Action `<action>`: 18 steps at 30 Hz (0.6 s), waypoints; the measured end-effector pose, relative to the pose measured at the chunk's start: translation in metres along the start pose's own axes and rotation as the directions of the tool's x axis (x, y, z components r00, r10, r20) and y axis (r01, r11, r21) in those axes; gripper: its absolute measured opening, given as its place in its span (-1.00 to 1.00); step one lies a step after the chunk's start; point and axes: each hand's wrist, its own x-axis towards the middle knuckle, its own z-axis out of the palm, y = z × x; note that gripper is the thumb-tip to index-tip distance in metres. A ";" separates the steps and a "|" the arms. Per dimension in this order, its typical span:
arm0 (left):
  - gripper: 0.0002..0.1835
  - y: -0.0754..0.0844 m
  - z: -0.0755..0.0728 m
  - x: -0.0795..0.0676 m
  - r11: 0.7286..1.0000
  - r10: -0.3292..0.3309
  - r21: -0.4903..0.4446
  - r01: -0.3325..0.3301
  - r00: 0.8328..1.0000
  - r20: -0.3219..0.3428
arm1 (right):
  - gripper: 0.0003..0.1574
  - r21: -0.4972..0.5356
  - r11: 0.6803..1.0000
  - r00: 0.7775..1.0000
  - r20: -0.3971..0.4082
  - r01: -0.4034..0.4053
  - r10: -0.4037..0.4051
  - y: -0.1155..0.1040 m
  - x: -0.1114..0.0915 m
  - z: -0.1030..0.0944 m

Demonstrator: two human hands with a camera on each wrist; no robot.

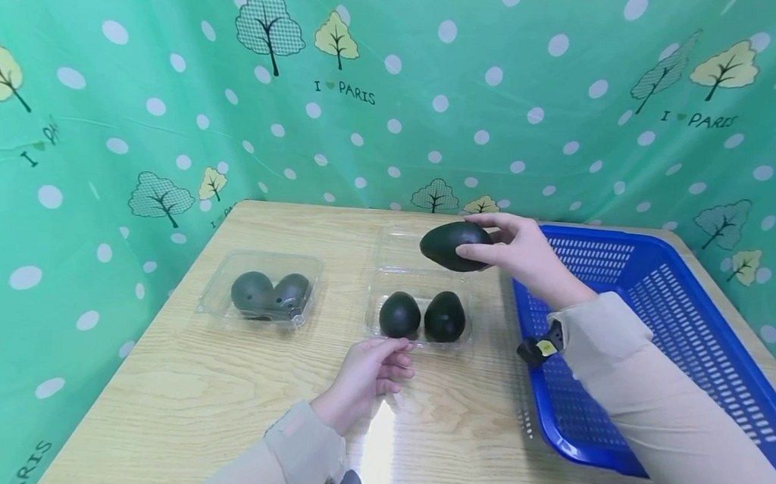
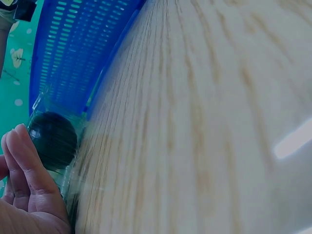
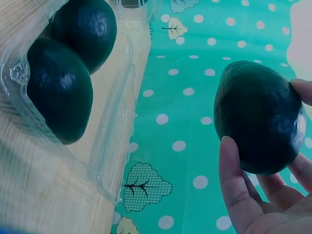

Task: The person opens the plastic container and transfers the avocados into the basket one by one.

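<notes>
A dark green avocado (image 1: 444, 245) is gripped between the fingers and thumb of my right hand (image 1: 507, 244), raised over the back of a clear plastic clamshell box (image 1: 376, 281). Its lid lies folded back, away from me. Two more avocados, a left one (image 1: 400, 315) and a right one (image 1: 446, 317), sit side by side in the box. At the box's front edge is my left hand (image 1: 367, 373), thumb against the rim and fingers loosely bent with nothing in them. The right wrist view shows the held avocado (image 3: 258, 117) from close up.
A second clear box (image 1: 221, 278) with two dark avocados, lid down, stands on the left of the wooden table (image 1: 199, 379). To the right is a large blue perforated basket (image 1: 696, 327), my right forearm crossing over it. A green patterned curtain (image 1: 411, 39) hangs behind.
</notes>
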 end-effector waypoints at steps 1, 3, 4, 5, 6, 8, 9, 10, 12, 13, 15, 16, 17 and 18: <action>-0.71 0.000 0.000 0.000 1.000 0.001 -0.001 -0.001 1.000 0.002 | -0.27 -0.001 1.000 1.000 -0.006 0.002 -0.002 0.000 0.000 -0.001; -0.71 0.000 0.000 0.000 1.000 -0.003 -0.006 0.003 1.000 0.004 | -0.28 0.000 1.000 1.000 -0.013 0.002 -0.002 0.000 -0.001 -0.003; -0.70 0.000 0.000 0.000 1.000 -0.003 -0.008 0.003 1.000 0.006 | -0.28 0.000 1.000 1.000 -0.018 0.002 -0.002 0.000 -0.002 -0.005; -0.70 0.000 0.000 0.000 1.000 -0.003 -0.011 0.003 1.000 0.008 | -0.28 -0.001 1.000 1.000 -0.021 0.002 -0.002 0.000 -0.003 -0.006; -0.69 0.000 0.000 -0.001 1.000 -0.002 -0.011 0.002 1.000 0.009 | -0.28 0.001 1.000 1.000 -0.024 0.004 -0.004 0.000 -0.003 -0.007; -0.69 0.000 0.000 -0.001 1.000 -0.002 -0.018 0.002 1.000 0.011 | -0.28 0.010 1.000 1.000 -0.029 0.004 -0.004 0.000 -0.005 -0.009; -0.70 0.000 0.000 -0.001 1.000 -0.002 -0.021 0.002 1.000 0.011 | -0.27 0.012 1.000 0.999 -0.033 0.005 -0.004 0.000 -0.005 -0.010; -0.70 0.000 0.000 -0.001 1.000 -0.002 -0.024 0.002 1.000 0.012 | -0.27 0.013 1.000 0.999 -0.035 0.005 -0.005 0.000 -0.006 -0.011; -0.72 0.000 0.000 -0.002 1.000 -0.002 -0.030 0.002 1.000 0.014 | -0.28 0.019 1.000 0.999 -0.047 -0.002 0.003 0.001 -0.007 -0.014; -0.73 0.001 0.000 -0.002 0.999 -0.001 -0.032 0.002 1.000 0.016 | -0.28 0.018 1.000 0.999 -0.050 -0.005 0.005 0.001 -0.008 -0.015; -0.75 0.000 0.000 -0.002 0.999 0.000 -0.035 0.001 1.000 0.018 | -0.29 0.015 1.000 0.998 -0.059 -0.011 0.012 0.002 -0.009 -0.017; -0.76 0.000 0.000 -0.002 0.999 0.001 -0.036 0.000 1.000 0.020 | -0.28 0.015 1.000 0.998 -0.057 -0.013 0.013 0.002 -0.010 -0.019; -0.77 0.000 0.000 -0.002 0.999 0.001 -0.035 0.000 1.000 0.020 | -0.28 0.017 1.000 0.998 -0.056 -0.015 0.016 0.003 -0.011 -0.020; -0.77 0.000 0.000 -0.001 0.999 0.001 -0.033 0.000 1.000 0.019 | -0.27 0.014 1.000 0.998 -0.052 -0.018 0.019 0.003 -0.011 -0.021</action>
